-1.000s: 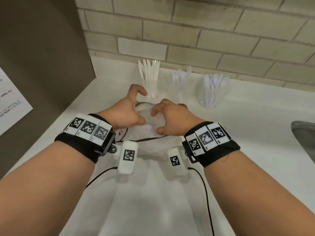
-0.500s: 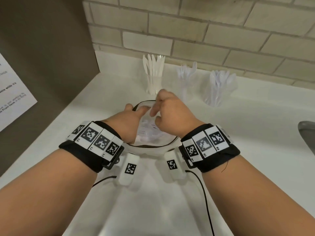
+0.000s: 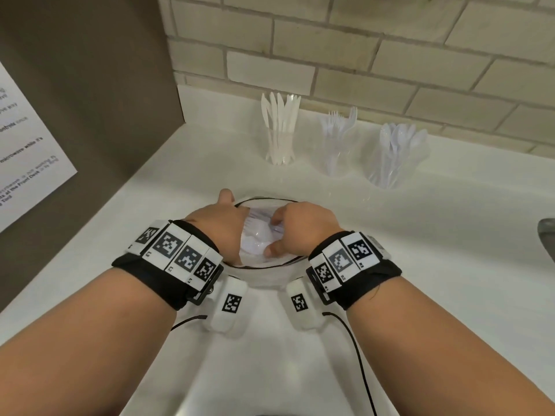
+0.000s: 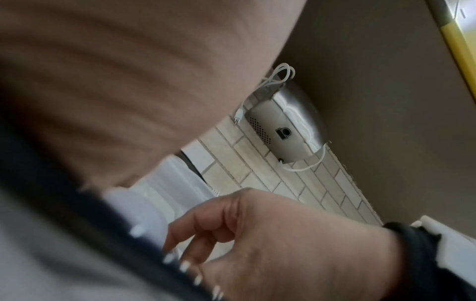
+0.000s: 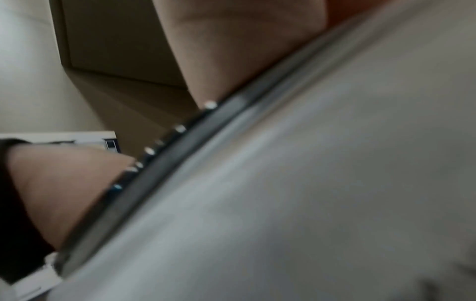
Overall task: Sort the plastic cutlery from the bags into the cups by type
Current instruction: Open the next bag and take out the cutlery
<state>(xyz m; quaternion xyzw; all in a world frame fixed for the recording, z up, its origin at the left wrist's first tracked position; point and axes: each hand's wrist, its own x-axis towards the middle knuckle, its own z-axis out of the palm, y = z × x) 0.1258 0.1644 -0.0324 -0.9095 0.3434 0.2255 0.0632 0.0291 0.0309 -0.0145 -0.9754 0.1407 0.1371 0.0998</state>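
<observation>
White counter [image 3: 186,187] under a brick wall, your left hand [image 3: 219,226] holds the bag [image 3: 261,205] rim open mid-frame, your right hand [image 3: 300,229] dips inside with curled fingers, its hold unclear, three cups [image 3: 332,151] of cutlery upper middle.

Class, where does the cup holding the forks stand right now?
In the head view, the fork cup stands at the counter's back by the brick wall, between the knife cup and spoon cup.
</observation>
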